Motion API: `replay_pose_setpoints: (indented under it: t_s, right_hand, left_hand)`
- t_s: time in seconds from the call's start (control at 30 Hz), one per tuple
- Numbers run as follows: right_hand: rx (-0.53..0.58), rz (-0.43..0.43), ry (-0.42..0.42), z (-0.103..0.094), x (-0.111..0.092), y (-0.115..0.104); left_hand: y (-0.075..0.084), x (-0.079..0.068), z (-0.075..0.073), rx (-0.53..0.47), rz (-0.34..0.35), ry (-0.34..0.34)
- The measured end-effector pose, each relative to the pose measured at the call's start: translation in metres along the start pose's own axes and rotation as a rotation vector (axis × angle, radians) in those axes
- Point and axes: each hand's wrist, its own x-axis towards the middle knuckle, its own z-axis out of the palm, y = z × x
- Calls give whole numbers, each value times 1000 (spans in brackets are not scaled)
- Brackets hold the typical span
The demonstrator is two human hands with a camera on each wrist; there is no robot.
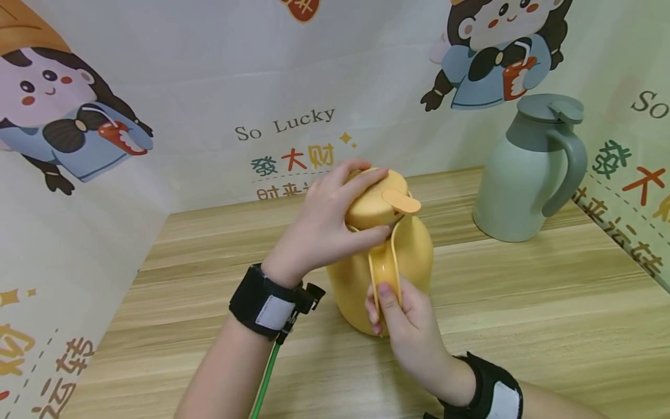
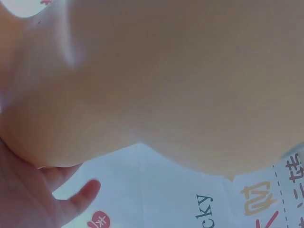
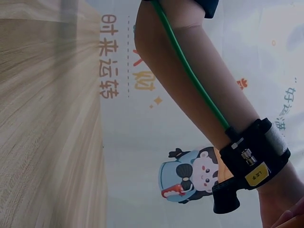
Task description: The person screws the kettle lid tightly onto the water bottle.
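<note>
A yellow thermos jug [image 1: 419, 253] stands on the wooden table in the head view, its handle [image 1: 384, 265] facing me. My left hand [image 1: 328, 218] grips the round lid [image 1: 369, 203] at its top, thumb on the near side below the rim and fingers over the far side. An orange-yellow tab [image 1: 401, 201] sticks out from the lid to the right. Lower down, my right hand [image 1: 410, 329] holds the handle, thumb lying along it. The jug's body [image 2: 166, 85] fills most of the left wrist view, with left-hand fingers [image 2: 28, 190] curving beside it.
A pale green thermos jug [image 1: 518, 180] with a grey-green lid stands at the back right of the table [image 1: 209, 279]. Printed white sheets [image 1: 199, 116] form walls behind and at the sides. A green cable [image 1: 267, 372] runs from the left wristband [image 1: 272, 308].
</note>
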Motion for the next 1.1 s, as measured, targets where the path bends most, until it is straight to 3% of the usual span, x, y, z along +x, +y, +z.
replay_pose_setpoints:
  t_s: [0.13, 0.3, 0.43, 0.7, 0.93, 1.1]
  right_hand:
    - [-6, 19, 3, 0, 0, 0]
    - [4, -26, 2, 0, -1, 3]
    - [6, -29, 4, 0, -1, 4]
    - [6, -29, 1, 0, 0, 3]
    - [-1, -24, 11, 0, 0, 3]
    - [-5, 22, 9, 0, 0, 0]
  left_hand:
    - [6, 0, -1, 103, 3, -26]
    - [20, 5, 2, 234, 0, 23]
    - [28, 7, 4, 278, -16, 42]
    - [29, 5, 4, 236, 3, 24]
    - [30, 1, 4, 223, 95, 106]
    - [30, -4, 1, 229, 93, 104]
